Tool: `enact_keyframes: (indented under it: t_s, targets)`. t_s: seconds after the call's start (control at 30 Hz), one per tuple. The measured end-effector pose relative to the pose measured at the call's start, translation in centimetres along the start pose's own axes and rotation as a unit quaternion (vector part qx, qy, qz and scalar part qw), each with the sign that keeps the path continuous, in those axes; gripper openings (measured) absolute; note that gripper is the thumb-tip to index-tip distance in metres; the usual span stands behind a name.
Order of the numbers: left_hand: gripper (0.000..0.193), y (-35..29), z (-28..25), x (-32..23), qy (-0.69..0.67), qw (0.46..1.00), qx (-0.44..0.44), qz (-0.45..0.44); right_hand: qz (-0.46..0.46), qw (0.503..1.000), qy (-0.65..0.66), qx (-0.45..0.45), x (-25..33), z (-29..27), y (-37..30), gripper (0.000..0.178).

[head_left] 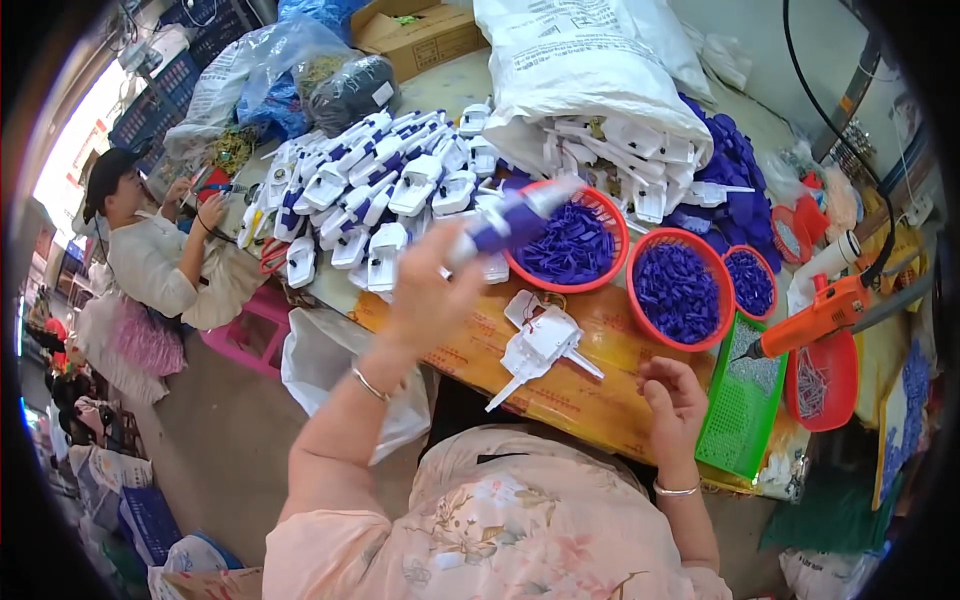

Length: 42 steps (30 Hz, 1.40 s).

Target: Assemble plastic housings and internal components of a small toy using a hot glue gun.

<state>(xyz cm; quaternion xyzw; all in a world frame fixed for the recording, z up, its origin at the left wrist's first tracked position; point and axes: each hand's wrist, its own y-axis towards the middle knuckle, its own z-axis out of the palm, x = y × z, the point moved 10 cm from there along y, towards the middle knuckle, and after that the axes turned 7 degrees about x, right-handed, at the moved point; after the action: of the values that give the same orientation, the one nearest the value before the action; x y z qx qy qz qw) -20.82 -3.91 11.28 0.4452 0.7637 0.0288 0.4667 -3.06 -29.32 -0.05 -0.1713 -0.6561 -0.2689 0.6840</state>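
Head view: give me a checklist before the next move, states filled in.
1. Left hand gripping the purple-and-white piece firmly: cannot tell, blurred.
2. Right hand free: cannot tell; fingers curl, nothing held is visible.
3. White parts lying on the table: ok.
4. Purple strips stocked in the middle red basket: ok.
5. Orange power tool clear of the right hand: ok.

A pink stool (272, 307) stands near a co-worker (145, 255) in a black cap (112, 174).
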Motion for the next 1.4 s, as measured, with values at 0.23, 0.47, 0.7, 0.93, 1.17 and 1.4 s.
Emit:
enact_keyframes:
  t_s: [0.23,0.47,0.7,0.93,1.17,1.4]
  targets:
    - [0.034,6.7,-9.8,9.3,0.461,0.867,-0.180,0.057,-0.115,0.941,-0.317,-0.029,1.5,1.2,-0.3,0.018]
    - [0.034,8.2,-8.9,17.1,0.600,0.792,-0.021,-0.107,-0.161,0.919,-0.359,0.021,0.8,2.9,0.1,0.011]
    - [0.041,0.9,3.8,4.7,0.140,0.984,0.110,-0.016,-0.154,0.919,-0.361,0.032,0.5,2.7,0.4,0.012]
    - [0.062,-7.4,12.8,0.8,0.172,0.943,0.284,-0.023,-0.144,0.900,-0.405,0.068,1.2,4.6,0.7,0.023]
    - [0.053,-7.8,10.8,-1.5,0.049,0.956,0.288,0.036,-0.125,0.828,-0.526,0.149,-1.8,7.4,1.9,0.023]
    - [0.041,-7.4,10.7,-1.4,-0.020,0.872,0.487,0.057,-0.062,0.836,-0.529,0.131,-0.9,4.6,-0.9,0.011]
